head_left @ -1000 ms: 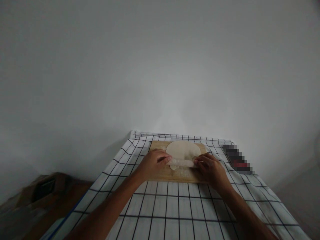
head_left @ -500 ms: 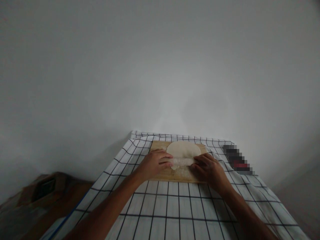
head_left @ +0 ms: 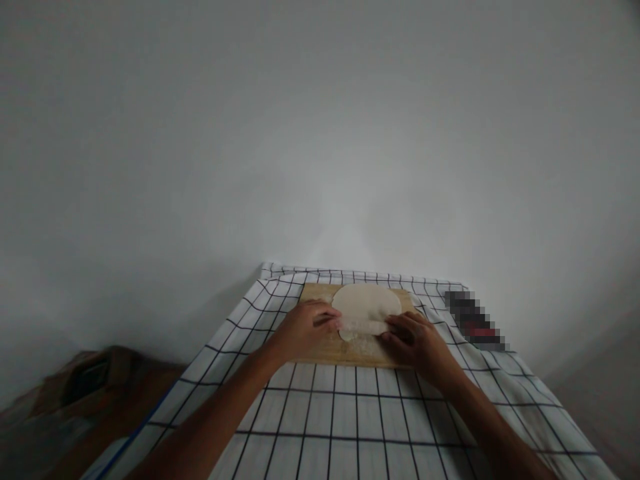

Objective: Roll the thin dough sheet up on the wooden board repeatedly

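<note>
Left hand (head_left: 306,328): grip nearly closed, thumb and fingertips on the left end of a pale rod (head_left: 364,326). Right hand (head_left: 419,340): grip likewise nearly closed, curled on the right end. Rod lies crosswise between the two grips, over the dough (head_left: 367,300); most of the sheet spreads beyond them, a small flap shows on the near side. Board (head_left: 330,357) beneath; its near edge runs just nearer than the grips, its far edge just past the dough. Checked cloth (head_left: 345,407) extends from board toward the wearer. Wall (head_left: 320,133) rises beyond the grips, limiting forward room.
</note>
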`<state>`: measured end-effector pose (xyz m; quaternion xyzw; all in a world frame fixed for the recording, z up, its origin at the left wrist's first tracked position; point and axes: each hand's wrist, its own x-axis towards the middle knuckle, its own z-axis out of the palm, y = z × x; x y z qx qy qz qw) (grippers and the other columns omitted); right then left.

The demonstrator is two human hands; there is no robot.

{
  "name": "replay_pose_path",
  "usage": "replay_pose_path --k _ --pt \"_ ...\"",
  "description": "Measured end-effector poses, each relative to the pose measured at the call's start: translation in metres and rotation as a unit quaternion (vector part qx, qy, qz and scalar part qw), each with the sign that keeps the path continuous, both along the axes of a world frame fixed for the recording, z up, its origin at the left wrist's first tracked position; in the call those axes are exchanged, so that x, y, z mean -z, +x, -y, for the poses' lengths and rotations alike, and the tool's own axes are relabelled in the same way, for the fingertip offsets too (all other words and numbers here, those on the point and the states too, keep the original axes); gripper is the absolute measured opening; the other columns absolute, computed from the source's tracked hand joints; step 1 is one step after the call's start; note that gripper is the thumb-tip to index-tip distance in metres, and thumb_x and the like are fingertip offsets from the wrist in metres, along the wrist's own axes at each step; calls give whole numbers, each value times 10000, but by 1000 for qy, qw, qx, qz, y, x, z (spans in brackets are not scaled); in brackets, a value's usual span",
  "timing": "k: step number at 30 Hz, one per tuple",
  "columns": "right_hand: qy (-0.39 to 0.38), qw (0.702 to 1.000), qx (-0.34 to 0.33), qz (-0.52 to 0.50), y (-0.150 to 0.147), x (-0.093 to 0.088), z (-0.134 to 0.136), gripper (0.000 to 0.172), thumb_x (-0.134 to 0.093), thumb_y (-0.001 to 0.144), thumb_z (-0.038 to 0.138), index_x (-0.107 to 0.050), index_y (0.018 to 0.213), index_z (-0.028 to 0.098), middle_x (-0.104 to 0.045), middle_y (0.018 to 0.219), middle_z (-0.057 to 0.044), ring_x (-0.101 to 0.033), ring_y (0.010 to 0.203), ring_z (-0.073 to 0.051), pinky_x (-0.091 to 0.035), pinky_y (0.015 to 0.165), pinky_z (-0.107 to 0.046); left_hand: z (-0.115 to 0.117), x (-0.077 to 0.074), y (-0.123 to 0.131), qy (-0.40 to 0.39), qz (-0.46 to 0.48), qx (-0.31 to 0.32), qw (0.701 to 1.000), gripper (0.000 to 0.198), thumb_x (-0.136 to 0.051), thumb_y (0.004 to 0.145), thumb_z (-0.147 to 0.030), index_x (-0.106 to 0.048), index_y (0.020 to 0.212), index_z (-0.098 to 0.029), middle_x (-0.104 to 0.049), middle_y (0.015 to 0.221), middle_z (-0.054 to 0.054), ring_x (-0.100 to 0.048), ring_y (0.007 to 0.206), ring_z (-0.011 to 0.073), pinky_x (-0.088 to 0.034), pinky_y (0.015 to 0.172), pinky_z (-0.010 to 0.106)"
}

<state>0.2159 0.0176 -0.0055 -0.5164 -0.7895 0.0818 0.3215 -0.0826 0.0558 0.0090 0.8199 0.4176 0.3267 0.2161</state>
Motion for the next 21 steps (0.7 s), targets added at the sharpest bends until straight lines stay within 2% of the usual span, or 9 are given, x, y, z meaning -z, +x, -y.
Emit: replay_pose_path --k 3,8,14,18,21 --pt "-12 1000 -24 2 -2 -5 4 263 -648 924 436 -702 1116 264 -698 1101 -55 -627 1056 -241 -494 939 -396 2 -1 1 -28 3 22 999 268 -680 894 -461 -761 979 -221 -753 989 42 -694 918 190 -520 836 298" --pt "-18 999 -29 8 -4 -9 8 247 -656 921 423 -700 1111 271 -694 1100 -49 -630 1052 -238 -499 933 -386 5 -7 2 25 -52 62 996 308 -773 826 -421 -757 1086 -256 -747 1083 39 -661 1051 223 -484 948 341" --pt "40 999 -5 -8 -6 -4 5 252 -576 967 345 -687 1178 263 -671 1160 -79 -637 1038 -233 -506 952 -391 6 -7 4 109 -65 -9 992 271 -730 878 -359 -738 1139 -286 -731 1163 24 -628 1129 230 -429 1043 390" --pt "32 999 11 -2 -2 5 -2 249 -571 964 350 -697 1160 263 -681 1157 -74 -633 1080 -249 -506 966 -412 2 -1 3 84 -43 -2 996 255 -674 920 -329 -735 1162 -275 -733 1181 23 -637 1129 214 -449 1028 368" --pt "14 1000 -11 -8 0 4 -3 244 -580 965 372 -708 1140 260 -691 1149 -69 -645 1065 -235 -514 952 -391 0 1 1 52 -19 19 998 263 -589 976 -374 -743 1154 -258 -742 1148 32 -654 1092 195 -481 980 332"
